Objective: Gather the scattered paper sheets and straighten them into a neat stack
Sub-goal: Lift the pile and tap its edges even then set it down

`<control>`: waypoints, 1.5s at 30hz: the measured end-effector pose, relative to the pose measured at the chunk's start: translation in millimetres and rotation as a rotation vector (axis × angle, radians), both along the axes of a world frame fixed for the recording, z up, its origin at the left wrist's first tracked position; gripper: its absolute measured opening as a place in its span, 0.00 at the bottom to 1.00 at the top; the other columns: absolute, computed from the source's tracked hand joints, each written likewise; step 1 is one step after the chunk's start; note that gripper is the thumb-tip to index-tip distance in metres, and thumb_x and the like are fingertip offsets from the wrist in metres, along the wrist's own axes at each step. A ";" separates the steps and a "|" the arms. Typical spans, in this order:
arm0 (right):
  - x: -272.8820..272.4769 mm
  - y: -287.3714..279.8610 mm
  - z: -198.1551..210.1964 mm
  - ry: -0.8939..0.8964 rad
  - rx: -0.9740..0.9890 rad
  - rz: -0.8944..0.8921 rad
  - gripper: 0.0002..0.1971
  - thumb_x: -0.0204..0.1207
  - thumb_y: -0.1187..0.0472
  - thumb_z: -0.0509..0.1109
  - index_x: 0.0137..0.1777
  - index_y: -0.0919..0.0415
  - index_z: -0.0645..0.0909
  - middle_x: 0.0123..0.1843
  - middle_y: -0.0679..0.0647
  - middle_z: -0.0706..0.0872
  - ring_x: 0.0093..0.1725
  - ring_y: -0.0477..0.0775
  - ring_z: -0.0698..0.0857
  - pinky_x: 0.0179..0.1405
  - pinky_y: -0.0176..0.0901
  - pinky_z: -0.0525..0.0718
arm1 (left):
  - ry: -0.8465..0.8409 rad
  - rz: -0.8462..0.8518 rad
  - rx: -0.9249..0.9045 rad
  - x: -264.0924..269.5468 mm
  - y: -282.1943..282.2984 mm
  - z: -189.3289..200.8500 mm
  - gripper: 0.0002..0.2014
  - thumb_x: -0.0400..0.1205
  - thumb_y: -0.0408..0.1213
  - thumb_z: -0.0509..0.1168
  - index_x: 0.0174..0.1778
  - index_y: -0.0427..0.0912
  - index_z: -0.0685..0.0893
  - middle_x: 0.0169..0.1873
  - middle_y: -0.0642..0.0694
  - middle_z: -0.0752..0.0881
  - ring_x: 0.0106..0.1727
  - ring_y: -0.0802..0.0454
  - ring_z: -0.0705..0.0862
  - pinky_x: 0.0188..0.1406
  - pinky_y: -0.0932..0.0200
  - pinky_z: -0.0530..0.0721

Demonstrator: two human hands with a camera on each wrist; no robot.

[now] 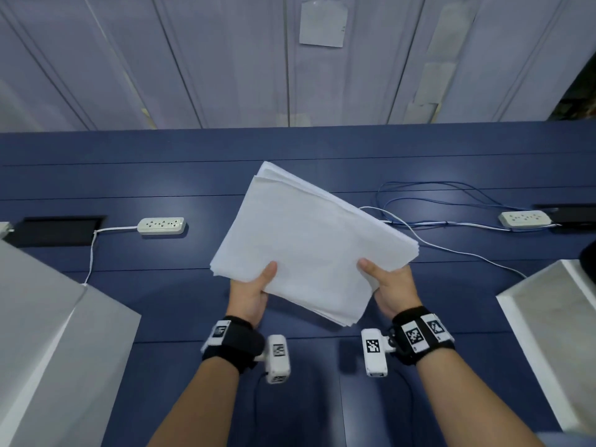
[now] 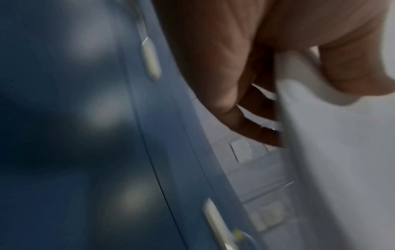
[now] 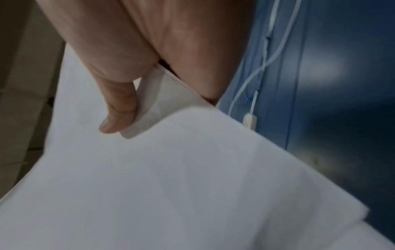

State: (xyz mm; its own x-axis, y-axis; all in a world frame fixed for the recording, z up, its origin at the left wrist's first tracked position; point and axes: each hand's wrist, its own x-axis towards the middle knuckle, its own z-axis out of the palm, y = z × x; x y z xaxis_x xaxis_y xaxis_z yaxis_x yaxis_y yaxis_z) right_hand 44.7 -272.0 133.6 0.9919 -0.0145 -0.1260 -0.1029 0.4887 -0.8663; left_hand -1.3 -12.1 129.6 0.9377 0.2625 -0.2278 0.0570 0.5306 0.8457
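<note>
A pile of white paper sheets (image 1: 309,243) hangs above the blue table, turned at an angle, its edges slightly uneven at the far corner. My left hand (image 1: 254,291) grips the near left edge, thumb on top and fingers underneath. My right hand (image 1: 388,285) grips the near right edge the same way. In the left wrist view the paper sheets (image 2: 342,152) run between thumb and fingers (image 2: 256,128). The right wrist view shows my thumb (image 3: 119,110) pressing the paper sheets (image 3: 171,186), with one edge curled up beside it.
The blue table (image 1: 161,301) carries a white power strip (image 1: 161,226) at the left and another power strip (image 1: 524,219) at the right with blue and white cables (image 1: 435,201). Grey-white box corners sit at the near left (image 1: 48,333) and near right (image 1: 554,333). A panelled wall (image 1: 225,59) stands behind.
</note>
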 end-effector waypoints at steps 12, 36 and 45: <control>-9.4 -25.6 -12.6 -0.070 -0.471 0.022 0.14 0.64 0.77 0.81 0.46 0.60 0.90 0.39 0.42 0.94 0.40 0.40 0.91 0.43 0.33 0.87 | 0.078 -0.105 0.710 -2.4 24.7 -1.8 0.12 0.69 0.33 0.84 0.41 0.54 0.92 0.37 0.65 0.93 0.42 0.70 0.91 0.45 0.69 0.87; -26.6 -36.8 -58.4 0.109 -0.666 -0.029 0.19 0.62 0.59 0.87 0.52 0.54 0.87 0.50 0.53 0.94 0.51 0.53 0.92 0.54 0.49 0.88 | 0.192 -0.059 0.717 -14.4 -1.3 -49.9 0.20 0.63 0.37 0.88 0.49 0.47 0.92 0.41 0.57 0.94 0.42 0.69 0.91 0.52 0.58 0.91; -23.9 2.8 -42.2 0.212 -0.620 -0.360 0.22 0.64 0.44 0.84 0.45 0.55 0.78 0.42 0.52 0.83 0.40 0.51 0.80 0.45 0.45 0.81 | 0.185 0.288 0.529 -18.8 -31.5 -39.6 0.12 0.78 0.42 0.77 0.37 0.37 0.86 0.31 0.50 0.85 0.29 0.64 0.82 0.30 0.71 0.80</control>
State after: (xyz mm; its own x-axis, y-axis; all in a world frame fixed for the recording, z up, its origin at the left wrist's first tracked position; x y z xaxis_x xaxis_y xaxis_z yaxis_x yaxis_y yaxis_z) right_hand 20.8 -269.2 91.4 0.8675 -0.4648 -0.1774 -0.2245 -0.0475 -0.9733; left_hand -20.1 -43.7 90.0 0.7702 0.6200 -0.1498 0.1444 0.0592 0.9877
